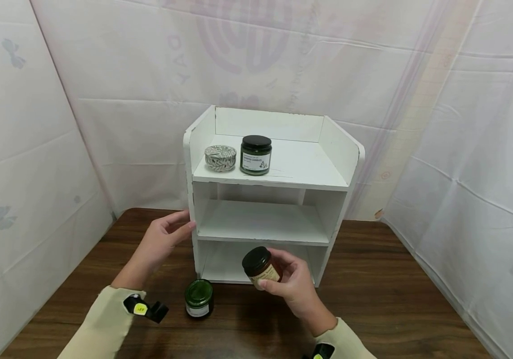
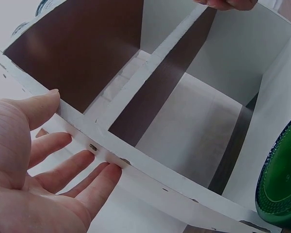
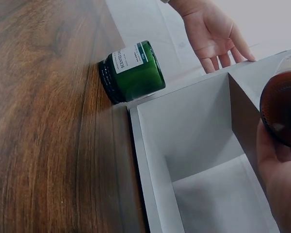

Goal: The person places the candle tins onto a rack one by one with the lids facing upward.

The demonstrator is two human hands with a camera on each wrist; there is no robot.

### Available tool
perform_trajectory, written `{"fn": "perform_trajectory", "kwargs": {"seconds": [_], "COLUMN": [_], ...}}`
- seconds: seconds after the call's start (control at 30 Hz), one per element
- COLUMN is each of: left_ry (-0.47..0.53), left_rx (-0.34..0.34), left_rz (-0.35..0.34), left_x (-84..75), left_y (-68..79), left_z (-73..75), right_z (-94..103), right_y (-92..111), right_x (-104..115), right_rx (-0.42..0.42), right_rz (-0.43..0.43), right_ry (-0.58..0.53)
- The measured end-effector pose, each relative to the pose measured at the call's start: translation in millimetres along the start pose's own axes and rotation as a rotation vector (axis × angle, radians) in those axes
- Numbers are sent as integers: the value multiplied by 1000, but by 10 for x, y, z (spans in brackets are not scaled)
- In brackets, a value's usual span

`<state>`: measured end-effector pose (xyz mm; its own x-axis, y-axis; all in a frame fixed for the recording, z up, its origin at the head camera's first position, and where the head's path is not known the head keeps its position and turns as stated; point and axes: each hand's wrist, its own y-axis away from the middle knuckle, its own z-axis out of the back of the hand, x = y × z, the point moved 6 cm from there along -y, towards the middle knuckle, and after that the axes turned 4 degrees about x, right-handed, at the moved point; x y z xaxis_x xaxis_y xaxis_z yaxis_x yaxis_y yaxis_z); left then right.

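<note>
My right hand grips an amber glass candle jar with a black lid and cream label, tilted, before the shelf's bottom compartment. Its brown base shows in the right wrist view. My left hand is at the left side panel of the white shelf unit, thumb and fingertips at its front edge, fingers fairly straight. A green glass candle jar stands upside down on its black lid, in front of the shelf's lower left corner; its label is seen in the right wrist view.
On the shelf's top board sit a round patterned tin and a dark green candle jar with a black lid, side by side. The shelf stands on a brown wooden table. White sheeting hangs behind and at both sides.
</note>
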<state>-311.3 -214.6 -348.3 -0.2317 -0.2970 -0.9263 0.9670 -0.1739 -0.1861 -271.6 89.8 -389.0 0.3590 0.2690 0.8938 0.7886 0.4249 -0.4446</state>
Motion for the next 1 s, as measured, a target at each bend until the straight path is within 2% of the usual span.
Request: {"fn": "perform_trajectory", "kwargs": {"seconds": [0.47,0.7,1.0], "left_ry": [-9,-5,-4], "left_rx": [3,9,8], "left_rz": [8,22,5], "left_x": [5,16,-3], "left_y": [11,36,25], "left_z": [2,1,1], "right_z": [9,-27,-51], "right_y": [-18,6,0], "right_x": [74,71,47], "right_rx": [9,11,18], "right_rz": [23,49,59], "right_ry": [25,-13,-76]}}
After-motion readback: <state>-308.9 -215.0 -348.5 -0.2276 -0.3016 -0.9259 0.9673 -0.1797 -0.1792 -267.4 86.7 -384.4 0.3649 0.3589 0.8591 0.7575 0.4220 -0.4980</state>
